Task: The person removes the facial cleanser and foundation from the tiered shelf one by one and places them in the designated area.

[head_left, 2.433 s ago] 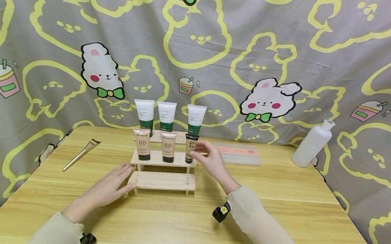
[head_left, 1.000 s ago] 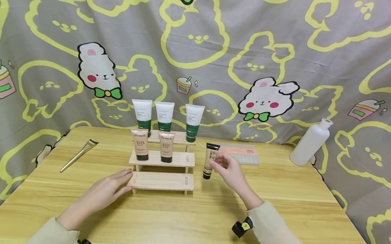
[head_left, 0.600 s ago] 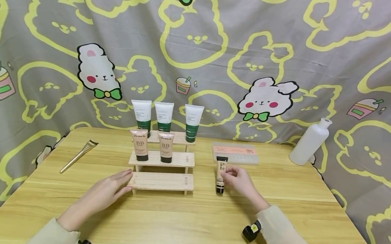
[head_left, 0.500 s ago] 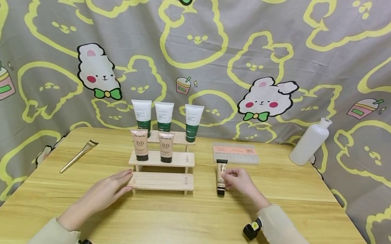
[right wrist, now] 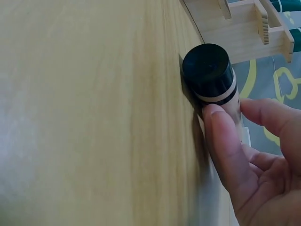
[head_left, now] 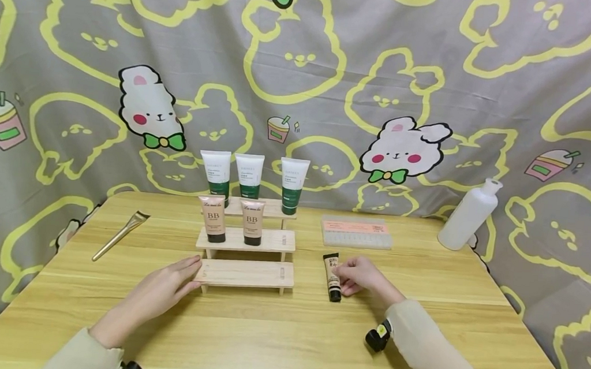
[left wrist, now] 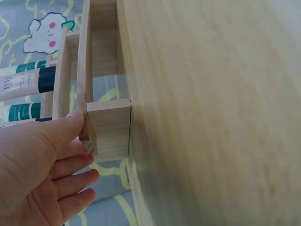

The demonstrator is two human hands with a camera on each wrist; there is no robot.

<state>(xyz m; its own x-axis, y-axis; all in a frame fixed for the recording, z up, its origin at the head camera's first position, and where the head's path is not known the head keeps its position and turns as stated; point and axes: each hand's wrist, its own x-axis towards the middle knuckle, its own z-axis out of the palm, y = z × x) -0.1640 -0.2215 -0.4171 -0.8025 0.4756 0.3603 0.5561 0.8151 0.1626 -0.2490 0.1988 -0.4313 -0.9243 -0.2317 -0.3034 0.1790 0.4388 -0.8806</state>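
My right hand (head_left: 363,278) pinches a slim beige cosmetic tube (head_left: 332,274) with black ends between thumb and fingers. Its black cap (right wrist: 208,70) faces the right wrist camera. The tube lies low at the tabletop, right of a three-step wooden display stand (head_left: 252,274); whether it rests fully on the wood I cannot tell. At the stand's left end, my left hand (head_left: 154,289) touches the lowest step with extended fingers, thumb at the board's edge (left wrist: 84,117). Two pink BB cream tubes (head_left: 212,219) stand on the middle step. White-and-green tubes (head_left: 292,185) stand on the top step.
A gold-handled brush (head_left: 120,237) lies left on the wooden table (head_left: 262,344). Behind the right hand is a flat translucent case with a pink label (head_left: 356,231). A white bottle (head_left: 469,217) stands at the back right, before a patterned curtain (head_left: 305,63).
My right hand has carried the beige cosmetic tube off the middle step's right end, rightward and down to the tabletop, tilting it over. My left hand stays at the stand.
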